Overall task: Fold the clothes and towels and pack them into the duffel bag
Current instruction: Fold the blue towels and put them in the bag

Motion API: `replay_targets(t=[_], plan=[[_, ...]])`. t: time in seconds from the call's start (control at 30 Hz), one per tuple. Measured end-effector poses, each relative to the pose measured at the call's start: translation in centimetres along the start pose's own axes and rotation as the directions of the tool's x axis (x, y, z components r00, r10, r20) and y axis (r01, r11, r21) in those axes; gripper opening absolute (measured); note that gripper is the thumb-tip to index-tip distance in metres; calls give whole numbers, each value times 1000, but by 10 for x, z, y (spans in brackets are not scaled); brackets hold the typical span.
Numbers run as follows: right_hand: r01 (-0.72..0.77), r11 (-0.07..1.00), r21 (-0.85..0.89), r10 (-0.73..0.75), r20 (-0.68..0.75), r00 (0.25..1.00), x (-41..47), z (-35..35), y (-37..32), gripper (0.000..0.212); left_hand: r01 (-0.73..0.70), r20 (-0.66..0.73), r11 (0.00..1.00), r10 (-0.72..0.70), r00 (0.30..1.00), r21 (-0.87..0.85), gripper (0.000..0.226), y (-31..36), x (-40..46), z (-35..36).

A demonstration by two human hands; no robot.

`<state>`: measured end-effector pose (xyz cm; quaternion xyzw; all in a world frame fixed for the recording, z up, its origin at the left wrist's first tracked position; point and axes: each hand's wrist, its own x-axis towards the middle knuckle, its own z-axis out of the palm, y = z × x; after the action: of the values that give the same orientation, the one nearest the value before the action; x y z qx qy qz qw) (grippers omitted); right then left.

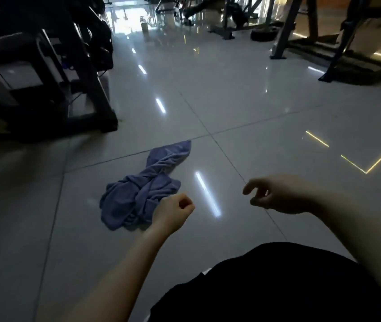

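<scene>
A crumpled blue towel (143,189) lies twisted on the glossy tiled floor, left of centre. My left hand (173,212) hovers at the towel's near right edge with its fingers curled into a fist, holding nothing. My right hand (275,194) hangs further right above bare floor, apart from the towel, its fingers loosely curled and empty. No duffel bag shows in the head view.
A dark gym machine (45,84) stands at the left, its base close behind the towel. More exercise frames (338,38) line the far right and back. My dark-clothed lap (278,287) fills the bottom right. Grey floor tiles (254,112) stretch ahead.
</scene>
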<state>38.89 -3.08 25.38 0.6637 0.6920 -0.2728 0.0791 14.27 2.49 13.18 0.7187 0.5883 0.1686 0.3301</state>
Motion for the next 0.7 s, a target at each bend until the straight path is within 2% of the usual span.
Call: replay_targets(t=[0.1,0.2,0.27,0.3,0.37,0.47,0.53,0.7], plan=[[-2,993,118,-2,37,999,25,-1,9,20,96,-30,995,-97,995,-30,7,-37,25,8],[-33,984,175,27,39,999,59,-1,20,18,178,-49,984,-177,983,20,5,-74,53,19],[-65,983,170,59,40,997,85,4,25,18,191,-90,975,-182,979,110,19,-102,75,26],[-92,980,176,87,35,996,98,9,27,20,171,-106,967,-153,983,187,28,-116,87,30],[-133,978,159,127,44,991,125,23,28,27,142,-48,929,-134,990,343,39,-143,108,38],[-93,990,108,79,129,988,160,45,16,30,73,120,847,-158,980,526,31,-171,116,53],[-46,991,123,25,167,986,177,58,4,30,-21,107,826,-48,993,563,22,-183,110,66],[23,995,92,-46,262,964,198,79,-9,34,-70,58,751,42,997,656,29,-199,110,80]])
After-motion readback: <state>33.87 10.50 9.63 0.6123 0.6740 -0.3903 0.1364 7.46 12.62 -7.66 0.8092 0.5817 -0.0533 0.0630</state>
